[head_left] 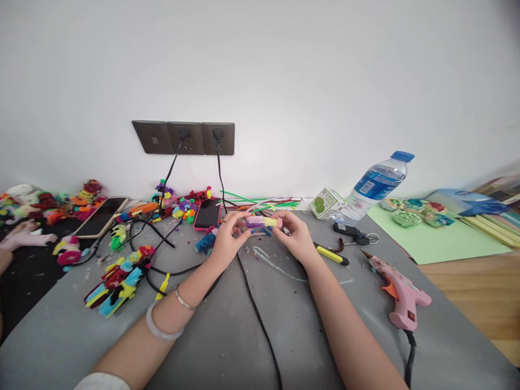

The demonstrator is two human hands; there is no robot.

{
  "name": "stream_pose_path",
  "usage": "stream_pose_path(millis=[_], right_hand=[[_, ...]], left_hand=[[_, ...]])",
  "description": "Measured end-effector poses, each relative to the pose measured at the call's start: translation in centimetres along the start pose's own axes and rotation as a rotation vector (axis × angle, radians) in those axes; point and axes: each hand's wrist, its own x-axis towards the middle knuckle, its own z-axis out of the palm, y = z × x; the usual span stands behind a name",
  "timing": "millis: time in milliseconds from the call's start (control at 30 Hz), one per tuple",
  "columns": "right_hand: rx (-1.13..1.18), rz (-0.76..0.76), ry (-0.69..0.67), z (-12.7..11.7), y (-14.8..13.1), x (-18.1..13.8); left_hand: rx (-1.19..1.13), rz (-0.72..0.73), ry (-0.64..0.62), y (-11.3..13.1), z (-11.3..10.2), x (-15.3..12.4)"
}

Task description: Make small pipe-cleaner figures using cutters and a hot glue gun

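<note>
Between my two hands, just above the grey table, lies a small fuzzy bundle of bent pipe cleaners [262, 222] in purple, pink and yellow, held sideways. The fingers of my left hand [230, 238] pinch its purple end. At the yellow end, my right hand [294, 235] closes on it with thumb and fingertips. A silvery glittery strand [276, 265] curves over the table below the hands. Loose pipe cleaners [264, 202] in green, white and red lie behind them. A blue fuzzy piece [206, 242] sits left of my left hand.
At right lie a pink glue gun [400, 292], a yellow cutter [332, 254] and a key fob [350, 232]. A water bottle [376, 187] leans beside a small carton [326, 203]. Black cables [255, 309] cross the table. Pipe-cleaner figures [119, 281] and phones [208, 214] lie left; another person's hand [24, 235] holds something pink.
</note>
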Motion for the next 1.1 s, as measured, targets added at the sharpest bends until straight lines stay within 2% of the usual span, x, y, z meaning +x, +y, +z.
stream_pose_path(millis=[133, 367, 500, 633, 767, 900, 1100], right_hand=[[0.015, -0.001, -0.017, 0.0, -0.1, 0.0], [0.066, 0.000, -0.048, 0.0, 0.0, 0.0], [0.078, 0.010, -0.056, 0.0, 0.0, 0.1], [0.078, 0.015, -0.054, 0.0, 0.0, 0.0], [0.080, 0.017, -0.047, 0.0, 0.1, 0.0], [0.086, 0.018, -0.054, 0.1, 0.2, 0.1], [0.108, -0.007, -0.066, 0.0, 0.0, 0.0]], left_hand=[[0.103, 0.068, 0.012, -0.3, -0.4, 0.2], [0.317, 0.327, -0.015, -0.3, -1.1, 0.5], [0.365, 0.364, -0.053, 0.0, -1.1, 0.4], [0.370, 0.320, -0.110, 0.1, -0.9, 0.2], [0.345, 0.195, -0.152, -0.1, -0.8, 0.0], [0.329, 0.078, -0.154, 0.1, -0.7, -0.2], [0.284, 0.025, -0.132, 0.5, -0.6, -0.1]])
